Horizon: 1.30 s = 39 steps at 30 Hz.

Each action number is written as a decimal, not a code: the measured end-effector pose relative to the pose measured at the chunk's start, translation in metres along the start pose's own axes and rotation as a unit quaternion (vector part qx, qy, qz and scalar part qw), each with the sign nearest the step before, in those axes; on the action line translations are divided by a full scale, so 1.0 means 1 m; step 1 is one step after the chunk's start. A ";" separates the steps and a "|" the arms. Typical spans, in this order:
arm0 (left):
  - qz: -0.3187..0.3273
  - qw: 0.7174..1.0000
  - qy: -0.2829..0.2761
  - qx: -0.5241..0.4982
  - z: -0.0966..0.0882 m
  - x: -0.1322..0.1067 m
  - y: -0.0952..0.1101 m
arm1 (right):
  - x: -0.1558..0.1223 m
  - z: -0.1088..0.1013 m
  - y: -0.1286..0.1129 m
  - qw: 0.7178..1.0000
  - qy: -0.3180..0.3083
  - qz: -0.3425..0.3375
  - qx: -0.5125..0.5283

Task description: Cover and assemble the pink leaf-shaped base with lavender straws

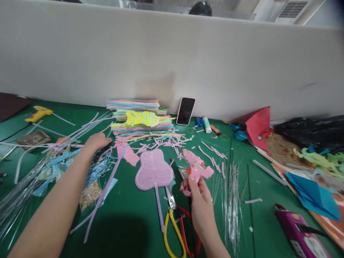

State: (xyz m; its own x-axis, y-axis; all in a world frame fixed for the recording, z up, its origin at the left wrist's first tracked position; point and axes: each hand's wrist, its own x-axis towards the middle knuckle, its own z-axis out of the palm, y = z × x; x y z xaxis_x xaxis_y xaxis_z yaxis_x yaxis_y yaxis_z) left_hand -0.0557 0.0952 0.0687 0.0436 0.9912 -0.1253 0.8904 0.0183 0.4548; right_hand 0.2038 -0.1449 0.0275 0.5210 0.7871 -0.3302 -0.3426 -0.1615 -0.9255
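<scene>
My right hand (200,193) is wrapped around the handle of a pink glue gun (197,165), its nozzle pointing up and left. My left hand (98,141) reaches over the pile at the left with curled fingers; what it holds, if anything, is hidden. Between the hands lies a flat lilac cloud-like shape (153,170) on a twisted lilac stem (159,208). Yellow-handled scissors (172,218) lie right of the stem, beside a red-handled tool (184,229) partly behind my right wrist. Lilac strips (103,195) and a pink piece (129,154) are near my left hand.
Pipe cleaner bundles (134,104) and a fuzzy yellow piece (142,119) line the wall. A phone (186,111) leans there. A yellow glue gun (39,114) lies left; thin wires (232,200), a purple box (301,233) and blue paper (313,195) lie right.
</scene>
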 end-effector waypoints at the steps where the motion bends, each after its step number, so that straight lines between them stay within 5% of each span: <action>1: -0.019 1.000 -0.020 -0.016 -0.002 0.000 -0.002 | 0.001 0.000 0.000 1.000 -0.004 0.000 -0.001; 7: -0.072 0.983 -0.089 -0.146 -0.012 -0.019 0.000 | 0.006 0.000 0.002 1.000 -0.009 0.006 -0.017; 14: -0.054 0.969 0.031 -0.238 -0.018 -0.093 0.011 | 0.007 -0.008 0.011 0.990 0.045 -0.076 -0.114; 19: -0.063 0.921 0.061 -0.379 0.028 -0.175 0.051 | 0.000 -0.012 0.004 0.935 0.024 -0.251 -0.248; 24: 0.053 0.903 -0.125 -0.407 0.084 -0.220 0.087 | -0.007 -0.007 -0.022 0.926 -0.063 -0.231 -0.292; 26: 0.120 0.893 -0.217 -0.376 0.103 -0.228 0.094 | -0.007 -0.005 -0.028 0.932 -0.094 -0.205 -0.285; 30: 0.205 0.878 -0.289 -0.322 0.129 -0.238 0.094 | -0.004 -0.005 -0.027 0.944 -0.055 -0.177 -0.272; 33: 0.243 0.867 -0.325 -0.289 0.130 -0.234 0.085 | -0.004 -0.008 -0.021 0.946 -0.028 -0.174 -0.271; 35: 0.251 0.885 -0.293 -0.260 0.117 -0.220 0.081 | -0.005 -0.011 -0.018 0.936 -0.028 -0.190 -0.295; 39: 0.201 0.925 -0.124 -0.296 0.072 -0.176 0.099 | -0.008 -0.013 -0.013 0.901 -0.033 -0.237 -0.362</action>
State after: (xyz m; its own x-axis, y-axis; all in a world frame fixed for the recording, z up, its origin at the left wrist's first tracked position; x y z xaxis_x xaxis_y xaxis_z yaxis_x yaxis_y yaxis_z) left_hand 0.0577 -0.0868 0.0729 0.4855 0.8742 -0.0053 0.3781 -0.2046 0.9029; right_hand 0.2143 -0.1566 0.0402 0.4190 0.8997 0.1229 0.5184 -0.1259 -0.8458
